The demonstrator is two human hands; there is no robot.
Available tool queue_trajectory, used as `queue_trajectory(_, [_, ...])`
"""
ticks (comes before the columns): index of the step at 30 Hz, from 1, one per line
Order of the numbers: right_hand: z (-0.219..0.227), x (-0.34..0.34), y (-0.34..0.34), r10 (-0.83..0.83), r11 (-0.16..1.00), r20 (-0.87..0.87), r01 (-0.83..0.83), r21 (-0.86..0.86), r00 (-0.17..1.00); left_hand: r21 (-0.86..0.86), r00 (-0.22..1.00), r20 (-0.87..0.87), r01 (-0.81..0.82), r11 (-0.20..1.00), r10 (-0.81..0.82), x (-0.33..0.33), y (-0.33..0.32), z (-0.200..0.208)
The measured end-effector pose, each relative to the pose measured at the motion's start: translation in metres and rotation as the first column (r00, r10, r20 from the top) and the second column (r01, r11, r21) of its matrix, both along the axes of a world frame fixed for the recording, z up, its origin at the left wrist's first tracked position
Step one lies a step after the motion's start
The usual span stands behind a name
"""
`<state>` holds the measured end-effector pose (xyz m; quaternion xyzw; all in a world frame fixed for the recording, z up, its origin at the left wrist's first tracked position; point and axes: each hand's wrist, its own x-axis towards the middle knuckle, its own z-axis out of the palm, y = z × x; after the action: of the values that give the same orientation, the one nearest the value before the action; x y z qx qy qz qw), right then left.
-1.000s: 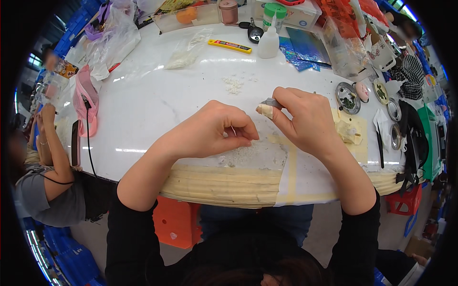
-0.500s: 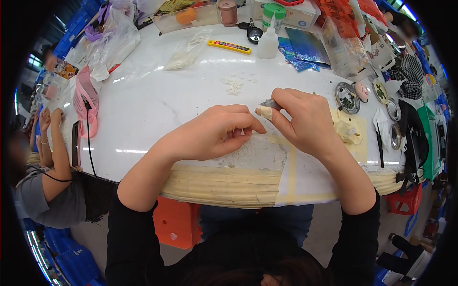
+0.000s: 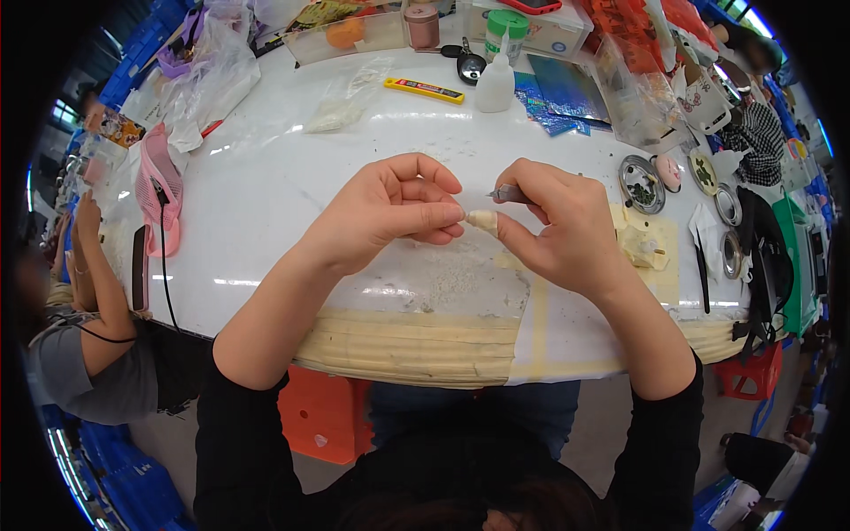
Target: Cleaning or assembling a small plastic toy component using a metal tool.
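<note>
My left hand [image 3: 376,212] is closed in a pinch above the table, thumb against fingers. Something tiny at its fingertips is too small to name. Close on its right, my right hand [image 3: 567,221] grips a small grey knife [image 3: 510,194] between index finger and thumb, its thin tip pointing left. Cream tape [image 3: 482,220] wraps my right thumb, which nearly meets the left fingertips; I cannot tell whether they touch. Beneath the hands, white crumbs [image 3: 456,288] lie scattered on the white tabletop [image 3: 257,212].
Farther back are a yellow cutter-like stick [image 3: 424,89], a white squeeze bottle [image 3: 496,84] and blue shiny sheets [image 3: 571,88]. Small round metal dishes [image 3: 642,184] and black tweezers [image 3: 704,270] lie at right. A pink mesh pouch [image 3: 161,190] is at left, near another person's arm [image 3: 102,265].
My left hand has risen and turned, bringing its thumb and fingers up beside my right thumb. The right thumb has dropped away from the knife's tip, which now shows.
</note>
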<state>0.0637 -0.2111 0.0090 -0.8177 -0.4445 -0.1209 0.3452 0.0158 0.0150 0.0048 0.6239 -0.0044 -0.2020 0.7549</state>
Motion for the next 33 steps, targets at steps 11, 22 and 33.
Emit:
queue_trajectory(11, [-0.001, -0.011, 0.006, 0.081, 0.990, -0.196, -0.055, 0.133, 0.977, -0.328, 0.994, -0.101, -0.083, 0.941, 0.052, -0.003, -0.006, -0.018])
queue_trajectory(22, [-0.005, -0.012, 0.008, 0.079, 0.987, -0.222, -0.045, 0.152, 0.972, -0.255, 0.991, -0.073, -0.128, 0.959, 0.113, -0.007, -0.009, -0.018])
queue_trajectory(33, [-0.003, -0.011, 0.008, 0.056, 0.982, -0.262, -0.005, 0.190, 0.963, -0.109, 0.992, -0.028, -0.124, 0.986, 0.122, -0.011, -0.016, -0.010])
